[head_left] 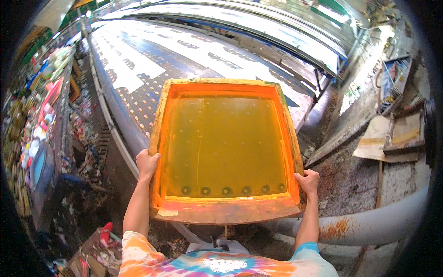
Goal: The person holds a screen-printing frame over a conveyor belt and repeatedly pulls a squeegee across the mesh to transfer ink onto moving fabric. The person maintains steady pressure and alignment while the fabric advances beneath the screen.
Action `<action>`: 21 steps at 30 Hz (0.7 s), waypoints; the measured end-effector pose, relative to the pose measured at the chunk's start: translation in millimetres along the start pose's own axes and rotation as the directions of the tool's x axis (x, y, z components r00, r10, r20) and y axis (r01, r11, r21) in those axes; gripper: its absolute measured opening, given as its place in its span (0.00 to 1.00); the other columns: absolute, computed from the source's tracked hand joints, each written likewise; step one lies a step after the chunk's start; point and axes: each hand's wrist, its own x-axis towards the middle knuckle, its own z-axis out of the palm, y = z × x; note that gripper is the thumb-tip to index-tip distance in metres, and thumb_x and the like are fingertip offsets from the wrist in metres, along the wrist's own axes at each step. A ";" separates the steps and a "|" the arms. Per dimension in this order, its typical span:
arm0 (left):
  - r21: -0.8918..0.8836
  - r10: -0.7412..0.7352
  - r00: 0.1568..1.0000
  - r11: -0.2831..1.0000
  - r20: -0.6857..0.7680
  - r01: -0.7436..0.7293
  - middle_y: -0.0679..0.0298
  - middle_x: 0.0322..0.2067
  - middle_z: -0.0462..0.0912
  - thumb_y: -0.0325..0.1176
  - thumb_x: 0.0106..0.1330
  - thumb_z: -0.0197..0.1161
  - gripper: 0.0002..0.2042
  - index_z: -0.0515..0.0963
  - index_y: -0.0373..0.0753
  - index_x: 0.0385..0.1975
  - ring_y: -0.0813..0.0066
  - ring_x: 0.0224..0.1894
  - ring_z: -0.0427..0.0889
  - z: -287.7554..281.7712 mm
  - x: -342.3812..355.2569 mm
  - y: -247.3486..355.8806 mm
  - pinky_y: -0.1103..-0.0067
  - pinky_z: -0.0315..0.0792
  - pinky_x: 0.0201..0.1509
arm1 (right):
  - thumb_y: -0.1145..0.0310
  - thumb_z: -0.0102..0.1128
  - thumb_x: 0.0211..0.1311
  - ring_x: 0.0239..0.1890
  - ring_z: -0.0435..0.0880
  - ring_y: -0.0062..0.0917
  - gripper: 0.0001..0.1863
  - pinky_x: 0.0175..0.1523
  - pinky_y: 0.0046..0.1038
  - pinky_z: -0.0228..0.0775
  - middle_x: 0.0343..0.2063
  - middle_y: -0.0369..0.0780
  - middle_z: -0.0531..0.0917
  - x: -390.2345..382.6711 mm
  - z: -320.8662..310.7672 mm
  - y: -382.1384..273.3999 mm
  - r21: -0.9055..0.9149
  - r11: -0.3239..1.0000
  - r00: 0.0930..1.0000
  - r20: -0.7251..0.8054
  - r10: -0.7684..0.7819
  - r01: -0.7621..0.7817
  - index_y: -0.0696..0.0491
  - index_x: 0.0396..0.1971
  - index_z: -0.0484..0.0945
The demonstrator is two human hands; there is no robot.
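A large screen printing frame (228,147) is held out in front of me at waist height. Its wooden border is stained orange, and the mesh is a see-through yellow-green with a row of dark round marks along the near side. My left hand (147,163) grips the left rail, thumb over the top edge. On the opposite rail, my right hand (308,181) is closed in the same way. The undersides of both grips are hidden by the wood. Beyond the frame lies a long printing table (134,51) bearing white pieces with dark printed shapes.
Along the left runs a shelf crowded with colourful containers and scraps (44,111). A thick grey pipe with rust (369,221) crosses at lower right. Another long table (295,39) stands behind at the right. Wooden frames and boards (392,134) lean at far right.
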 end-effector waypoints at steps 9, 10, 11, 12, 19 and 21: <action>-0.004 -0.268 0.939 0.962 -0.214 0.273 0.49 0.33 0.89 0.33 0.55 0.75 0.15 0.85 0.29 0.36 0.56 0.35 0.90 -53.4 -72.6 -1.3 0.65 0.81 0.44 | 0.53 0.77 0.44 0.21 0.83 0.41 0.23 0.30 0.40 0.72 0.17 0.51 0.80 102.1 62.4 -28.4 0.082 0.966 0.957 0.138 -0.255 0.245 0.61 0.21 0.84; 0.012 -0.265 0.932 0.961 -0.247 0.276 0.49 0.33 0.89 0.33 0.55 0.75 0.15 0.85 0.29 0.36 0.56 0.35 0.90 -54.9 -77.3 -3.4 0.65 0.81 0.43 | 0.53 0.77 0.43 0.20 0.82 0.42 0.23 0.29 0.41 0.70 0.16 0.51 0.79 109.3 58.4 -44.8 0.117 0.966 0.956 0.160 -0.247 0.230 0.62 0.20 0.83; 0.028 -0.260 0.924 0.960 -0.279 0.279 0.49 0.33 0.89 0.33 0.55 0.75 0.14 0.85 0.29 0.36 0.57 0.35 0.90 -56.3 -80.8 -5.4 0.65 0.81 0.43 | 0.53 0.77 0.43 0.20 0.81 0.43 0.24 0.29 0.41 0.70 0.16 0.51 0.79 125.3 71.9 -45.4 0.124 0.944 0.937 0.138 -0.322 0.306 0.62 0.19 0.83; 0.024 -0.274 0.917 0.956 -0.290 0.293 0.49 0.33 0.89 0.33 0.55 0.75 0.15 0.85 0.28 0.36 0.57 0.35 0.90 -54.3 -82.5 -9.8 0.65 0.80 0.43 | 0.53 0.77 0.42 0.20 0.81 0.43 0.24 0.29 0.40 0.70 0.16 0.51 0.79 140.0 82.6 -47.1 0.121 0.919 0.915 0.114 -0.388 0.374 0.62 0.19 0.82; -0.082 -0.384 0.869 0.922 -0.311 0.378 0.48 0.35 0.89 0.32 0.55 0.76 0.16 0.85 0.27 0.38 0.57 0.37 0.90 -19.5 -69.4 21.9 0.66 0.80 0.43 | 0.53 0.77 0.42 0.19 0.79 0.43 0.25 0.28 0.41 0.69 0.15 0.50 0.77 229.8 111.9 -40.1 0.135 0.874 0.866 0.133 -0.483 0.467 0.62 0.15 0.79; -0.090 -0.378 0.868 0.925 -0.323 0.369 0.48 0.35 0.89 0.32 0.55 0.76 0.16 0.85 0.27 0.38 0.57 0.37 0.90 -4.0 -64.4 32.6 0.66 0.80 0.43 | 0.53 0.77 0.42 0.19 0.79 0.43 0.25 0.28 0.41 0.68 0.15 0.50 0.78 257.6 114.4 -29.4 0.130 0.876 0.862 0.158 -0.481 0.465 0.62 0.15 0.79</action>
